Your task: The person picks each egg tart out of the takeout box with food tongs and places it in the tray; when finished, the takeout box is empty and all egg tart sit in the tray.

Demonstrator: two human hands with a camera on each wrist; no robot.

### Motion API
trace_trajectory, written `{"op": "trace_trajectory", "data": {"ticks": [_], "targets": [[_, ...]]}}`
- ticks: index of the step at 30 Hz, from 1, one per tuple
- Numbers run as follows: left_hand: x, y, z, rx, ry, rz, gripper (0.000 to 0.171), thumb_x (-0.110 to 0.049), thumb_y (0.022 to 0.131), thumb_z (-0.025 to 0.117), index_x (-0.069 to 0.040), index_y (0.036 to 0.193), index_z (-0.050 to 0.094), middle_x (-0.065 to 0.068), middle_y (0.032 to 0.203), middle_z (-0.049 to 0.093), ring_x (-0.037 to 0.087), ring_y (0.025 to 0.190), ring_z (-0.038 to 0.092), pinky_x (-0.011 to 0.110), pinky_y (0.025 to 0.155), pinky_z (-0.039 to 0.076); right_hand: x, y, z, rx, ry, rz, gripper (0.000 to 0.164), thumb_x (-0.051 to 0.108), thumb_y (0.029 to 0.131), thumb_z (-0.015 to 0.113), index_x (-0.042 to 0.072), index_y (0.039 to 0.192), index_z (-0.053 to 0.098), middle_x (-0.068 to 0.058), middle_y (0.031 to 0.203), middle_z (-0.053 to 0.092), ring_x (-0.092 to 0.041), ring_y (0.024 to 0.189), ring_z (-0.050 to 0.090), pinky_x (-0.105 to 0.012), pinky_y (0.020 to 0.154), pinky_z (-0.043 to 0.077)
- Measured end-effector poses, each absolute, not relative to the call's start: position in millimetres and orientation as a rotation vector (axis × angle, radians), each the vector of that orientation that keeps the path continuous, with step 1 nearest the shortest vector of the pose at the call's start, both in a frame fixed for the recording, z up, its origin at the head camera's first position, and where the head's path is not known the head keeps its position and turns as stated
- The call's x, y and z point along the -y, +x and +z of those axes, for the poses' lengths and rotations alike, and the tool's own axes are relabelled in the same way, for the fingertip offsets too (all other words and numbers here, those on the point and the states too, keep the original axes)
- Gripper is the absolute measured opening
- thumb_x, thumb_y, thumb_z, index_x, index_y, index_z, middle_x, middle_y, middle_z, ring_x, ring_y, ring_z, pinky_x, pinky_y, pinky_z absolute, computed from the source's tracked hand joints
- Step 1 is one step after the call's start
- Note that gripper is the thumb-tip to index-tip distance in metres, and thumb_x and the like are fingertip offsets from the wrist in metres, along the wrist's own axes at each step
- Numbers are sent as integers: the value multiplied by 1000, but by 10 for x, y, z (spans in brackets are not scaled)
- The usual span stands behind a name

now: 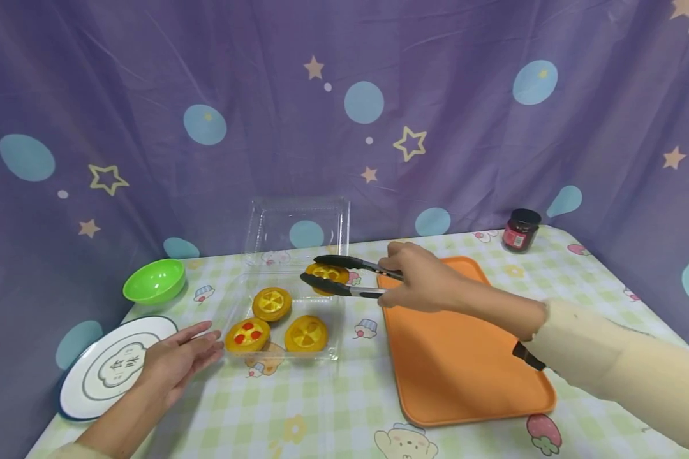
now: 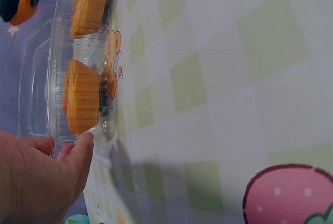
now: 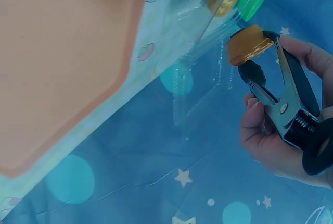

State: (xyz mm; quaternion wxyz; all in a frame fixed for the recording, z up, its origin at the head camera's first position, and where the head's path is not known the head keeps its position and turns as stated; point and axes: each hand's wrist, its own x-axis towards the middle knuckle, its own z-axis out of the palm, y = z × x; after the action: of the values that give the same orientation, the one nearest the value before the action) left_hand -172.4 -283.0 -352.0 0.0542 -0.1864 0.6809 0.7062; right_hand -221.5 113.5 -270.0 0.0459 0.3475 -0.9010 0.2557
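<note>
My right hand (image 1: 422, 280) grips black-and-silver tongs (image 3: 291, 104). Between the tong tips is a toy egg tart (image 3: 247, 47), held over the back right part of a clear plastic box (image 1: 334, 352). Inside the box sit three more tarts: one with red dots (image 1: 247, 336), one with a slice pattern (image 1: 272, 303) and a plainer yellow one (image 1: 307, 334). The hinged clear lid (image 1: 298, 233) stands raised behind. My left hand (image 1: 175, 360) is at the box's left side, its loosely extended fingertips right at the wall beside the red-dotted tart.
An orange tray (image 1: 459, 363) lies to the right of the box, under my right forearm. At the far left are a green bowl (image 1: 156, 282) and a white plate (image 1: 92, 370) with a dark rim. A dark-lidded jar (image 1: 520, 231) stands at the back right.
</note>
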Motion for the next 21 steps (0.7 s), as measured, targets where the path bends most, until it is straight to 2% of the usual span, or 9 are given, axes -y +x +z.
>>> {"op": "trace_trajectory", "data": {"ticks": [2, 3, 5, 7, 10, 16, 21], "targets": [[2826, -1725, -3514, -2066, -571, 2145, 64, -3, 95, 58, 6, 149, 24, -5, 91, 68, 14, 83, 70, 29, 83, 59, -1208, -2195, -2717, 2760, 1040, 782, 17, 15, 71, 77, 10, 69, 61, -1, 69, 30, -15, 62, 26, -25, 54, 23], [2825, -1725, -3512, -2063, -567, 2150, 64, -3, 95, 58, 6, 149, 24, -5, 91, 68, 14, 83, 70, 29, 82, 59, -1244, -2183, -2729, 2767, 1026, 781, 14, 15, 71, 77, 8, 80, 69, 0, 69, 31, -15, 62, 27, -25, 54, 23], [2823, -1727, -3509, -2056, -570, 2155, 64, -3, 95, 59, 6, 148, 25, -5, 91, 68, 13, 83, 70, 29, 82, 59, -1318, -2162, -2755, 2779, 989, 785, 38, 16, 71, 77, 3, 106, 73, 0, 69, 33, -15, 62, 28, -25, 54, 24], [2822, -1728, -3507, -2049, -564, 2164, 64, -3, 94, 59, 6, 148, 25, -5, 91, 68, 13, 82, 70, 29, 82, 59, -1390, -2140, -2776, 2796, 944, 791, 57, 17, 72, 78, 1, 125, 63, 0, 70, 34, -15, 63, 28, -24, 53, 24], [2821, -1727, -3503, -2042, -573, 2171, 63, -2, 94, 59, 6, 148, 26, -5, 89, 68, 12, 82, 69, 29, 83, 59, -1478, -2116, -2796, 2810, 897, 780, 63, 18, 72, 79, 2, 129, 59, 0, 71, 34, -15, 63, 29, -24, 52, 24], [2822, -1724, -3501, -2036, -576, 2177, 64, -2, 95, 58, 6, 148, 25, -5, 89, 67, 12, 82, 69, 29, 83, 59, -1648, -2120, -2830, 2810, 873, 788, 62, 17, 72, 81, 2, 129, 59, 0, 70, 34, -14, 63, 30, -24, 52, 27], [2825, -1728, -3506, -2038, -581, 2168, 65, -3, 95, 59, 6, 149, 24, -6, 90, 68, 12, 83, 69, 29, 83, 58, -1784, -2143, -2893, 2823, 839, 774, 52, 17, 72, 81, 0, 119, 67, -1, 71, 36, -14, 62, 31, -24, 52, 28]]}}
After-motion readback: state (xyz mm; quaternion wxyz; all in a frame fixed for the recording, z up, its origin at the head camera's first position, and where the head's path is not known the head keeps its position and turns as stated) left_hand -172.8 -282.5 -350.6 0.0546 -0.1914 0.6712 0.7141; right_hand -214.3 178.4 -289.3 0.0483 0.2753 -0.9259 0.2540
